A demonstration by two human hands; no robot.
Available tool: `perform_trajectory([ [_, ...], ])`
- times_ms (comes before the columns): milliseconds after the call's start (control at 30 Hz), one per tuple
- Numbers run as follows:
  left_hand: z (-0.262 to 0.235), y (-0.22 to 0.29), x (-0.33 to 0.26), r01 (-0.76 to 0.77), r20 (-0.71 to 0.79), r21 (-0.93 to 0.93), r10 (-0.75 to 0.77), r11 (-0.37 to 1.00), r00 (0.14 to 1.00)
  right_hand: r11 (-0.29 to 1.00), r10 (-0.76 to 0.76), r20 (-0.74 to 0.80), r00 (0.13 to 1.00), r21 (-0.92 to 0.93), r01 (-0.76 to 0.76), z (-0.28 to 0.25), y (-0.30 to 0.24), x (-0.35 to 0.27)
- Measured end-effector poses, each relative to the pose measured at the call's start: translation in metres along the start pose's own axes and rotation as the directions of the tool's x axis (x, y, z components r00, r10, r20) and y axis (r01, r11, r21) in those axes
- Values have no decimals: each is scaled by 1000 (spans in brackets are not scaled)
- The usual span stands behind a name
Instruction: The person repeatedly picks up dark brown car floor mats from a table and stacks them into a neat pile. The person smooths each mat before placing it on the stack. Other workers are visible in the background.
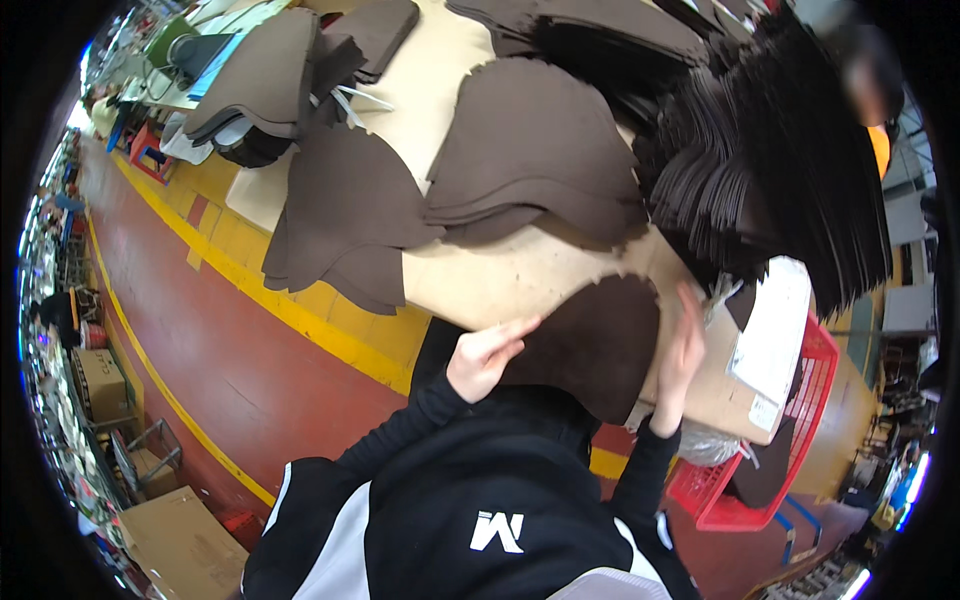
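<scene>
Brown cardboard box [182, 545] lying on the red floor, bottom left, flat-topped. Second, smaller cardboard box [97, 383] further up the left edge, small white label on its side. White paper sheets [775, 330] lie on the tan table's right end, above the red basket; small white label [765, 411] stuck below them. Monitor screen [212, 55], blue-lit, top left on a far desk.
</scene>
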State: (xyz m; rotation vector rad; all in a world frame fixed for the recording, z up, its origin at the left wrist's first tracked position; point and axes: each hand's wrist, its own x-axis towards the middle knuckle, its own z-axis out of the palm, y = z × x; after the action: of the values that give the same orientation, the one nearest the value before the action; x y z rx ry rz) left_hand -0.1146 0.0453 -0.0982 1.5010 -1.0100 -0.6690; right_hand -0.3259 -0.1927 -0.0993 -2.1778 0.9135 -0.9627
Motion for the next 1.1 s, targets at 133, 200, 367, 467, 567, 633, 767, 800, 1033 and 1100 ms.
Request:
perform_trajectory([
  [133, -24, 30, 38, -273, -85, 14, 274, 962, 958, 998, 64, -155, 986, 26, -61, -16, -3, -39],
  [200, -51, 42, 79, -308, -192, 202, 346, 930, 918, 998, 32, -143, 989, 49, -25, -11, -1, -40],
  [367, -109, 24, 182, -62, -417, -69, 28, 996, 908, 988, -156, 34, 987, 25, 156, 4, -47, -13],
  [467, -139, -48, 228, -86, -351, -233, -1, 969, 936, 959, -267, 140, 953, 132, 250, 21, -80, 10],
  [567, -155, -75, 237, 75, -297, 126, -35, 989, 954, 901, -434, 224, 872, 109, 420, 37, -107, 47],
  [633, -160, -67, 237, 124, -295, 383, -6, 915, 955, 914, -406, 223, 886, 125, 387, 55, -120, 84],
  [767, -159, -95, 256, 482, -371, 467, -331, 741, 868, 997, -76, 137, 988, -12, 79, 146, -80, 179],
  [800, -147, -91, 261, 487, -336, 451, -363, 748, 869, 981, 25, 79, 997, -196, -9, 162, -56, 199],
  [1033, -148, -64, 235, 288, -69, 178, -280, 941, 957, 907, 373, 359, 855, 51, -417, 151, -47, 202],
  [1100, -167, -83, 236, 197, -14, -27, -198, 980, 980, 855, 392, 340, 855, 207, -475, 151, -57, 179],
])
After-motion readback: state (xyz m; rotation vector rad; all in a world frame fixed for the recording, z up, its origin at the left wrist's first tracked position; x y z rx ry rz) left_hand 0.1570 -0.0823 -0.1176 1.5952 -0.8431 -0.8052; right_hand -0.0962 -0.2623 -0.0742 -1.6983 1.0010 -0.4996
